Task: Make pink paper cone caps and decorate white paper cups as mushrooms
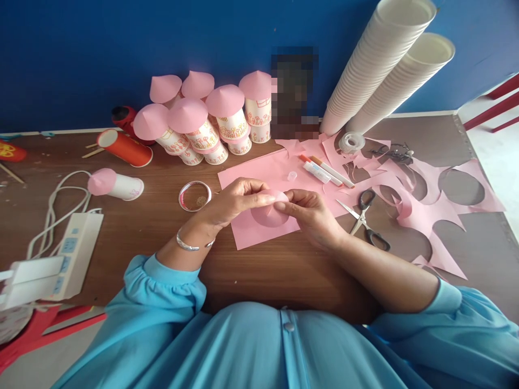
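Here, a pink paper cone (270, 217) is pinched by the left hand (233, 202) and right hand (311, 215) over a pink sheet (249, 235).
Both are closed thumb to fingers on it, hiding part of its top; its underside is out of sight. A pixelated patch (294, 89) covers whatever stands right of the decorated cups (232, 127), and a red object (11, 152) is cut off at the left edge. The brown table (259, 275) meets a blue wall (162, 32) on the far side; pale floor (484, 143) shows at right.
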`<move>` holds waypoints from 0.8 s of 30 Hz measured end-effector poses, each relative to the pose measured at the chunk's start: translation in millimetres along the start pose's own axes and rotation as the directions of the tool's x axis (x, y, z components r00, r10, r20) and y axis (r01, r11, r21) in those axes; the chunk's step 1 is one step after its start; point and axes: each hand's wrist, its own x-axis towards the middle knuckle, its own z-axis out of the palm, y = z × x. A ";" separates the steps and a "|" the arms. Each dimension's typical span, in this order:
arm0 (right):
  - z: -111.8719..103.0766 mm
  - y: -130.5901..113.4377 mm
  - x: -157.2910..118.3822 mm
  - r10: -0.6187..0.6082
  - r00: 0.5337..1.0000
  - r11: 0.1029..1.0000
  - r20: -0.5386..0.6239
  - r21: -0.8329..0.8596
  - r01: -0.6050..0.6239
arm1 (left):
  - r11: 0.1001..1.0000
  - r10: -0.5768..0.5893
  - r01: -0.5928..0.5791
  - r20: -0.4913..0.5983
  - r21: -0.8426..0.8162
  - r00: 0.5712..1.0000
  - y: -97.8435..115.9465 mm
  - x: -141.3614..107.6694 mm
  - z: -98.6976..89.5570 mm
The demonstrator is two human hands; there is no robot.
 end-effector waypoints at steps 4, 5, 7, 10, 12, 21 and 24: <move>0.9 -0.3 0.3 -0.024 0.997 0.995 -0.071 0.092 0.031 | 0.988 -0.007 0.006 -0.002 -0.152 1.000 -4.1 1.1 2.4; 1.1 -0.7 0.3 -0.026 0.997 0.993 -0.078 0.111 0.035 | 0.983 -0.012 0.010 -0.011 -0.186 1.000 -5.8 1.7 2.6; 1.4 -1.3 0.2 -0.016 0.998 0.991 -0.064 0.135 0.025 | 0.975 -0.023 0.015 -0.035 -0.220 0.999 -9.2 2.9 2.4; 1.3 -0.9 0.3 0.026 1.000 0.991 0.003 0.130 -0.026 | 0.980 -0.011 -0.002 -0.059 -0.201 0.998 -11.5 4.1 1.7; 1.3 0.2 0.1 0.054 0.998 0.993 0.034 0.103 -0.057 | 0.988 0.017 -0.027 -0.069 -0.152 0.997 -10.5 4.2 1.9; 2.5 5.5 -0.7 0.085 0.995 0.996 0.052 0.029 -0.086 | 0.997 0.073 -0.074 -0.080 -0.001 0.994 -2.4 1.9 6.1; 1.8 6.2 -0.4 0.051 0.998 0.998 0.042 0.038 -0.053 | 0.994 0.052 -0.059 -0.087 -0.087 0.995 -5.6 3.1 5.6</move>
